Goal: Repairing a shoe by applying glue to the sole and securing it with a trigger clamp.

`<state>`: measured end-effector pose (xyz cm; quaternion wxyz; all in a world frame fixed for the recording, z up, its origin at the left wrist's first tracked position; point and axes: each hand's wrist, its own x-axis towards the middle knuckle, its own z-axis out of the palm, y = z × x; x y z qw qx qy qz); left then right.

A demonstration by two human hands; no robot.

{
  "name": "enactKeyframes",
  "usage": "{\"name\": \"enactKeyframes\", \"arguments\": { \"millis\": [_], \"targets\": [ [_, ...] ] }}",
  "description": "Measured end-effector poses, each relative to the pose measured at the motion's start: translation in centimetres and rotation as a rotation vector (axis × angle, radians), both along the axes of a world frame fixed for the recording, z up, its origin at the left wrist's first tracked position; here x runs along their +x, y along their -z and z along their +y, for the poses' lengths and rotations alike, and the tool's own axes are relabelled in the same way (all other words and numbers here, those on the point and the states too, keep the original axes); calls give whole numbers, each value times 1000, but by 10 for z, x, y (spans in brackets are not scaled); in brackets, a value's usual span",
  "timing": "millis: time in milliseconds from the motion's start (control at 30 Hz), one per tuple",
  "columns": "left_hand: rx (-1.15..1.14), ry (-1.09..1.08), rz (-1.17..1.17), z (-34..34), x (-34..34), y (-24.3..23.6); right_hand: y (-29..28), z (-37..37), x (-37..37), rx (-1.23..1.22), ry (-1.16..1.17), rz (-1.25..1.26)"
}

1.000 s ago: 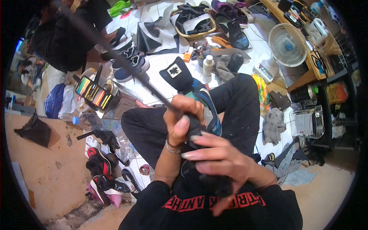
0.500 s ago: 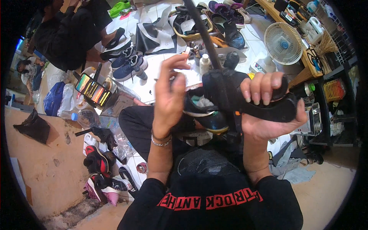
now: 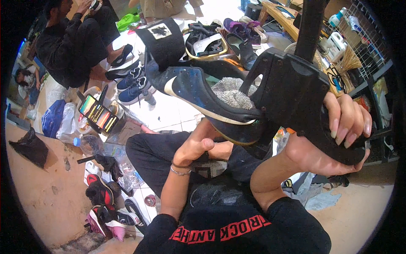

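hands (image 3: 192, 149) perhaps under and beside shoe (image 3: 193, 87)

Our left forearm (image 3: 173, 192) rises almost straight from the sleeve. At its end our left hand (image 3: 192, 148) points its thumb (image 3: 206, 144) rightward, and the ends of its fingers are hidden. Our right forearm (image 3: 272, 173) slants up and right. Our right hand (image 3: 313, 157) grips firmly, palm underneath, fingers (image 3: 349, 114) curled over the top, nails showing.
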<state>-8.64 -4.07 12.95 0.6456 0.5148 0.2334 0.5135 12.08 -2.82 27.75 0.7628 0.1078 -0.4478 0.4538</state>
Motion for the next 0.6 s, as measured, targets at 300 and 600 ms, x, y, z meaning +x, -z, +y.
{"name": "enactKeyframes", "arguments": {
  "millis": [300, 600],
  "targets": [
    [-271, -167, -585, -5, 29, -9, 3, 16, -16, -45, -188, 246],
    [-219, -374, -457, -10, 28, -17, 39, 44, -8, -241, -163, 381]
  ]
}}
